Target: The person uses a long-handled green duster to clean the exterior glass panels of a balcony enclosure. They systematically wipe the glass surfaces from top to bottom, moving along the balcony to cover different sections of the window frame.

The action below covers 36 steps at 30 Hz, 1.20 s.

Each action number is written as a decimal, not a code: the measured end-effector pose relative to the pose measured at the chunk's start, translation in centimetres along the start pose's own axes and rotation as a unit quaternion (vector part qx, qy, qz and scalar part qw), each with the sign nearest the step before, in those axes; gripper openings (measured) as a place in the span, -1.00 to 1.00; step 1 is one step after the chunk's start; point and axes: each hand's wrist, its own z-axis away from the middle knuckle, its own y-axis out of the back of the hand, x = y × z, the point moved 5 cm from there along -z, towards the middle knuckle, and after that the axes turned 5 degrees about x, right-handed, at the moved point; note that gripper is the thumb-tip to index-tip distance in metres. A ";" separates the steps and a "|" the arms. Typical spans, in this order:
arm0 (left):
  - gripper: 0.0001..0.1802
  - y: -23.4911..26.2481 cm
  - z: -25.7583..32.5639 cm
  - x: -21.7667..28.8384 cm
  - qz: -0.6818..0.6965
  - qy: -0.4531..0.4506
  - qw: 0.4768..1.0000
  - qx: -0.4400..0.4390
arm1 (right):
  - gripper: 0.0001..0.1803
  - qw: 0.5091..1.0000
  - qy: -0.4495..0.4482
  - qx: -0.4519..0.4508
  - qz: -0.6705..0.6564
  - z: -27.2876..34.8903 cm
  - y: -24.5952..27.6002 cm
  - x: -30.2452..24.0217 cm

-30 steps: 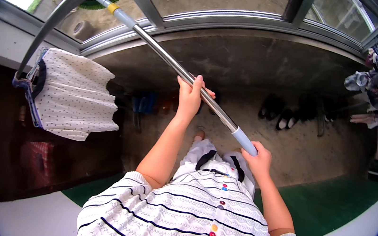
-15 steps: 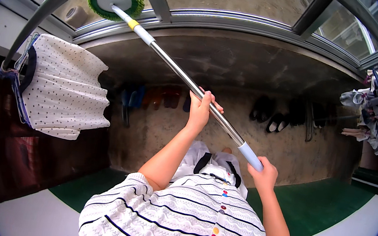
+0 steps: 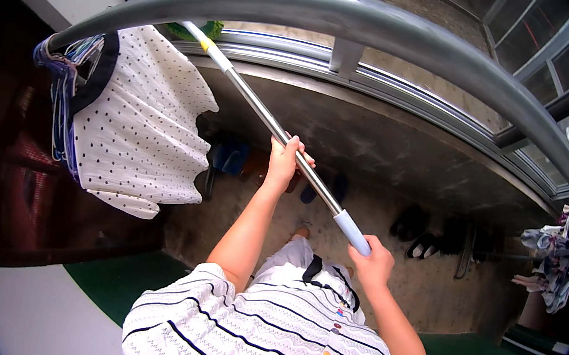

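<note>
A long-handled mop [image 3: 258,108] with a shiny metal pole slants from the lower middle up to the window at the left. My left hand [image 3: 284,162] wraps round the middle of the pole. At its lower end, my right hand [image 3: 372,259] grips the pale blue handle sleeve. The green shaggy mop head [image 3: 210,29] is at the window frame, partly hidden behind a thick grey rail. Just left of it, a white dotted garment [image 3: 144,123] hangs from the rail's end.
The curved grey rail [image 3: 321,11] crosses in front of the window [image 3: 436,7]. Hangers [image 3: 66,88] crowd its left end; small laundry [image 3: 559,249] hangs at the right. Several shoes [image 3: 423,244] and blue slippers [image 3: 231,156] line the low wall's foot.
My view has shifted, so the rail now cuts across the window and covers much of the mop head. Both hands keep their hold on the pole; my body has turned or stepped slightly.
</note>
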 end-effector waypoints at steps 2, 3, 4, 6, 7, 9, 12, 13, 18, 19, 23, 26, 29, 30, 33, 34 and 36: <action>-0.80 1.5 -1.0 0.7 0.001 0.002 1.000 -0.001 | -0.67 1.000 -0.005 -0.011 0.004 -0.4 -1.4 -1.0; -0.81 2.0 -1.2 0.8 0.003 0.007 1.000 0.000 | -0.67 1.000 -0.012 -0.019 0.003 -0.5 -1.7 -1.4; -0.81 2.4 -1.3 0.9 0.006 0.012 1.000 0.000 | -0.67 0.999 -0.020 -0.026 0.001 -0.6 -1.9 -1.8; -0.82 1.9 -1.1 2.0 0.014 0.004 1.000 0.023 | -0.68 1.000 -0.013 -0.021 -0.004 -0.6 -1.9 -2.3; -0.82 2.2 -1.0 2.2 0.013 -0.002 1.000 0.025 | -0.68 1.000 -0.004 -0.014 -0.013 -0.1 -2.1 -2.2; -0.79 2.2 -0.5 3.1 0.009 -0.013 1.000 0.012 | -0.69 1.000 0.020 0.005 -0.022 0.7 -2.1 -2.1; -0.79 1.0 0.1 5.8 -0.005 -0.052 0.999 0.002 | -0.70 0.995 0.025 0.008 -0.092 0.7 -2.3 -2.4; -0.78 0.3 -0.2 7.2 -0.002 -0.075 0.997 -0.005 | -0.71 0.995 0.014 -0.006 -0.103 0.2 -2.2 -3.2; -0.83 -3.6 -2.8 17.7 -0.058 -0.219 0.972 -0.063 | -0.73 0.972 0.061 0.004 -0.225 -3.8 -4.1 -8.4; -0.83 -4.2 -3.9 19.6 -0.071 -0.230 0.967 -0.079 | -0.73 0.965 0.063 -0.005 -0.255 -4.9 -4.1 -9.8; -0.80 -6.9 -7.0 25.7 -0.157 -0.292 0.943 -0.038 | -0.75 0.931 0.095 -0.004 -0.353 -9.1 -4.1 -14.1; -0.75 -8.4 -9.6 26.9 -0.147 -0.425 0.893 0.004 | -0.79 0.912 0.077 -0.029 -0.401 -11.5 -4.5 -15.0; -0.72 -10.9 -9.2 26.8 -0.136 -0.400 0.906 -0.011 | -0.80 0.902 0.070 -0.030 -0.425 -12.2 -4.9 -14.0; -0.71 -11.2 -8.7 26.6 -0.143 -0.407 0.902 -0.011 | -0.80 0.901 0.063 -0.029 -0.428 -12.1 -5.2 -13.4; -0.72 -12.0 -6.9 25.3 -0.196 -0.445 0.874 -0.003 | -0.79 0.898 0.041 -0.026 -0.436 -11.3 -6.1 -11.7; -0.73 -12.4 -6.2 25.0 -0.192 -0.451 0.872 -0.019 | -0.79 0.897 0.034 -0.025 -0.439 -11.1 -6.3 -11.1; -0.74 -13.5 -4.7 23.9 -0.186 -0.455 0.869 -0.057 | -0.81 0.899 0.023 -0.017 -0.437 -10.5 -6.7 -9.5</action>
